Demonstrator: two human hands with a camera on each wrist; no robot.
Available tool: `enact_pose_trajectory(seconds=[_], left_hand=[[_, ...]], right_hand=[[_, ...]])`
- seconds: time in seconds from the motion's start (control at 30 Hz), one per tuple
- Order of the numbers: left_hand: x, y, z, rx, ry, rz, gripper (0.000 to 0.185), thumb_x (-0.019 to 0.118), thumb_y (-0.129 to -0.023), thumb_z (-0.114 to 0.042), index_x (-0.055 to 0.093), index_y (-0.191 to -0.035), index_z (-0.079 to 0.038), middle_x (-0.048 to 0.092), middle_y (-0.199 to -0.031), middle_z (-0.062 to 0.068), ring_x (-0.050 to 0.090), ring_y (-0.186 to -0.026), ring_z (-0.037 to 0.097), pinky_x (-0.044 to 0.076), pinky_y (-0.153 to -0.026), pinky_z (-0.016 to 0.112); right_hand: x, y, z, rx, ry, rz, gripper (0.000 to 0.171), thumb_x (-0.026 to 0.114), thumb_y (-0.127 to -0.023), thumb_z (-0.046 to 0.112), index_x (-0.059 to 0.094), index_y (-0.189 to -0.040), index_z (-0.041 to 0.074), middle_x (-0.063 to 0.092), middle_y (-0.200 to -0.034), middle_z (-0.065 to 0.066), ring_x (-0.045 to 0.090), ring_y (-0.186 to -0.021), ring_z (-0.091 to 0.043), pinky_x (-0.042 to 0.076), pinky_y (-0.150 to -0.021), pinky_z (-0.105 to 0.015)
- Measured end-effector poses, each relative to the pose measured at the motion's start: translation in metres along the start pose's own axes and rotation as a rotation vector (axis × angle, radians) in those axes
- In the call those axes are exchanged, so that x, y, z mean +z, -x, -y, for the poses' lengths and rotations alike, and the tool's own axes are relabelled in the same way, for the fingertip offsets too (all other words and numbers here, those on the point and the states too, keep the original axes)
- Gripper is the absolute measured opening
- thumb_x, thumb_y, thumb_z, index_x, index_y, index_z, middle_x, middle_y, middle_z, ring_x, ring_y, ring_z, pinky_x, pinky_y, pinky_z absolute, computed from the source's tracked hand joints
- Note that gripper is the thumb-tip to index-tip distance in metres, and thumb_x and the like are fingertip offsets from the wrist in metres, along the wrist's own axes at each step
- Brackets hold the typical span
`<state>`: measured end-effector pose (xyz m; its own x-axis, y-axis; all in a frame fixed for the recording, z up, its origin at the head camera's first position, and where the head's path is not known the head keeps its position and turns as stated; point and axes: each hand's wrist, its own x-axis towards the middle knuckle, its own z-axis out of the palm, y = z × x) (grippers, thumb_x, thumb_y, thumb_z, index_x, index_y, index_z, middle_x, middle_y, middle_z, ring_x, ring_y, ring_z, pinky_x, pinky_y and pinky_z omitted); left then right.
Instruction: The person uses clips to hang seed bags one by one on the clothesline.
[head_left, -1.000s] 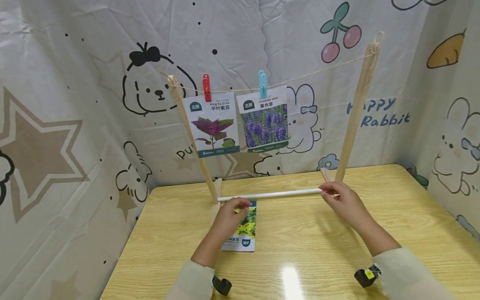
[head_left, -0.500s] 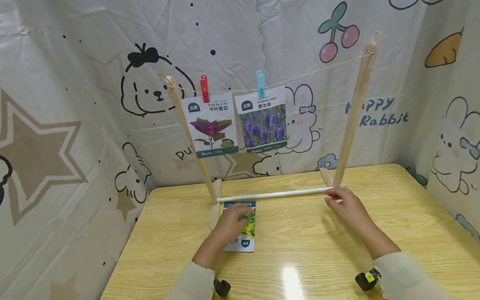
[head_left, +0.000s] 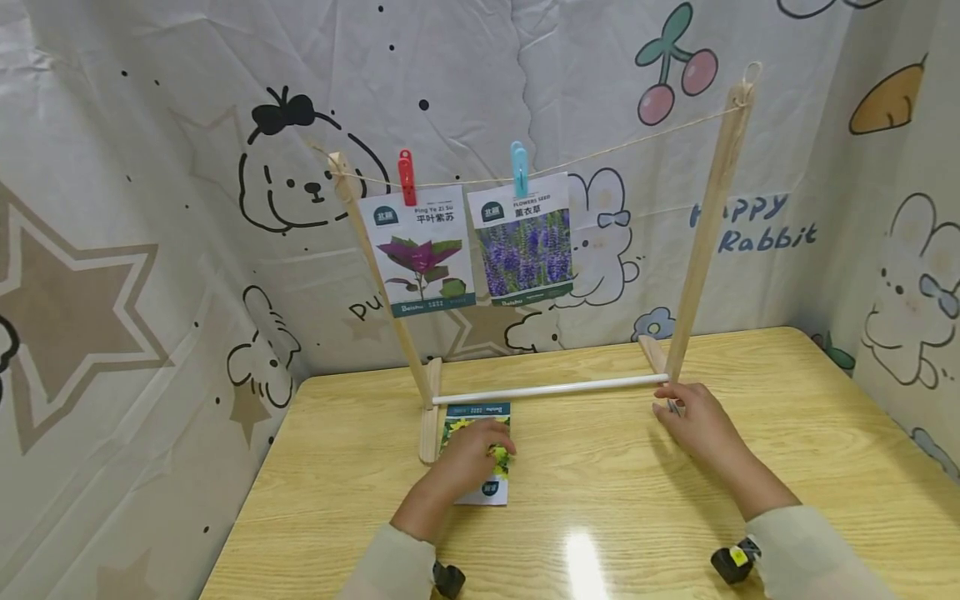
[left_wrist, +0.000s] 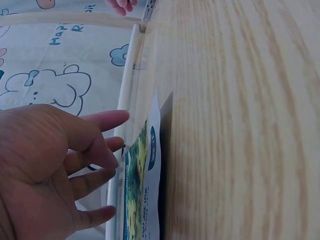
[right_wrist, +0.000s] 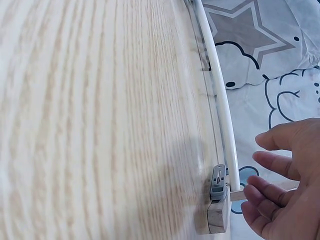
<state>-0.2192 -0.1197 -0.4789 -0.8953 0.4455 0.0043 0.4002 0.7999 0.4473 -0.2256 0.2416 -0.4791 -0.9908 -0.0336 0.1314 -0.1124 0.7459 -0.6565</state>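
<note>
One left hand, empty, fingers loosely spread, over one packet; one right hand, likewise, beside one clip.

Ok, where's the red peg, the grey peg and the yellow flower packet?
Red peg (head_left: 407, 179): head view, its middle.
Grey peg (right_wrist: 218, 185): right wrist view, its middle.
Yellow flower packet (left_wrist: 143, 182): left wrist view, the printed front.

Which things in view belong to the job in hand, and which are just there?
Likely part of the job:
yellow-flower packet below the left hand
grey clip beside the right hand
string, red clip and blue clip
purple-leaf packet and lavender packet
wooden frame

Probably just there:
patterned cloth
table
black wrist devices
</note>
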Motion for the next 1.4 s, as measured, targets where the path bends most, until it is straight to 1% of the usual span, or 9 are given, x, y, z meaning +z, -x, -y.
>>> enact_pose_trajectory(seconds=[0.13,0.23,0.43,0.63,0.83,1.0,1.1,1.3,1.4], left_hand=[[0.003,0.001,0.000,0.021,-0.073,0.009,0.047,0.056,-0.083,0.017,0.080,-0.097,-0.021,0.063,-0.138,0.006,0.055,-0.134,0.029,0.043,-0.110,0.057],[0.004,0.001,-0.001,0.013,-0.104,0.027,0.049,0.058,-0.082,0.018,0.079,-0.093,-0.024,0.061,-0.142,0.005,0.053,-0.136,0.029,0.041,-0.108,0.063],[0.004,0.002,-0.005,-0.057,-0.099,0.068,0.052,0.058,-0.082,0.019,0.078,-0.097,-0.026,0.055,-0.149,0.004,0.047,-0.141,0.032,0.037,-0.107,0.070],[0.006,0.005,-0.006,-0.067,-0.096,0.067,0.045,0.064,-0.082,0.014,0.076,-0.097,-0.026,0.051,-0.152,0.006,0.044,-0.143,0.035,0.036,-0.105,0.072],[0.006,0.005,-0.007,-0.050,-0.119,0.057,0.032,0.069,-0.085,0.004,0.074,-0.095,-0.025,0.051,-0.151,0.008,0.044,-0.142,0.036,0.038,-0.106,0.071],[0.004,0.003,-0.010,-0.023,-0.149,0.023,0.019,0.074,-0.087,-0.004,0.072,-0.089,-0.023,0.056,-0.146,0.008,0.051,-0.136,0.035,0.045,-0.104,0.062],[0.003,0.003,-0.010,-0.011,-0.171,-0.002,0.017,0.076,-0.087,-0.007,0.070,-0.084,-0.022,0.058,-0.143,0.008,0.054,-0.133,0.033,0.048,-0.102,0.057],[0.005,0.000,-0.004,0.020,-0.180,-0.052,0.017,0.077,-0.088,-0.012,0.070,-0.078,-0.023,0.061,-0.141,0.006,0.055,-0.131,0.034,0.046,-0.104,0.058],[0.007,0.000,0.001,0.045,-0.177,-0.078,0.018,0.077,-0.086,-0.009,0.070,-0.076,-0.022,0.061,-0.142,0.007,0.056,-0.131,0.033,0.048,-0.104,0.051]], right_hand=[[0.001,0.001,-0.002,0.028,0.019,0.021,0.038,0.060,-0.101,0.023,0.062,-0.129,-0.003,0.048,-0.131,-0.037,0.055,-0.115,-0.053,0.047,-0.091,-0.064],[0.003,0.001,-0.004,0.039,0.047,0.021,0.039,0.059,-0.101,0.023,0.061,-0.130,-0.003,0.048,-0.130,-0.038,0.053,-0.115,-0.053,0.046,-0.090,-0.064],[0.007,0.000,-0.010,0.047,0.084,0.013,0.039,0.060,-0.099,0.019,0.062,-0.128,-0.005,0.050,-0.126,-0.039,0.053,-0.112,-0.055,0.046,-0.088,-0.064],[0.009,-0.001,-0.013,0.061,0.110,0.007,0.040,0.062,-0.096,0.018,0.061,-0.128,-0.005,0.050,-0.123,-0.038,0.053,-0.108,-0.052,0.047,-0.084,-0.060],[0.010,-0.001,-0.015,0.087,0.116,0.016,0.035,0.061,-0.097,0.017,0.064,-0.125,-0.004,0.048,-0.123,-0.037,0.052,-0.106,-0.049,0.047,-0.081,-0.056],[0.011,-0.001,-0.015,0.086,0.116,0.015,0.032,0.061,-0.096,0.016,0.065,-0.121,-0.003,0.048,-0.122,-0.035,0.051,-0.104,-0.047,0.046,-0.077,-0.053],[0.013,-0.002,-0.016,0.073,0.123,0.003,0.027,0.062,-0.095,0.014,0.068,-0.116,-0.002,0.051,-0.117,-0.032,0.052,-0.101,-0.046,0.045,-0.076,-0.051],[0.017,-0.002,-0.016,0.046,0.152,-0.021,0.016,0.065,-0.093,0.012,0.071,-0.103,0.002,0.058,-0.106,-0.026,0.054,-0.094,-0.041,0.042,-0.074,-0.048],[0.018,-0.002,-0.017,0.043,0.152,-0.025,0.014,0.066,-0.092,0.012,0.072,-0.101,0.003,0.059,-0.106,-0.025,0.054,-0.093,-0.040,0.042,-0.074,-0.048]])
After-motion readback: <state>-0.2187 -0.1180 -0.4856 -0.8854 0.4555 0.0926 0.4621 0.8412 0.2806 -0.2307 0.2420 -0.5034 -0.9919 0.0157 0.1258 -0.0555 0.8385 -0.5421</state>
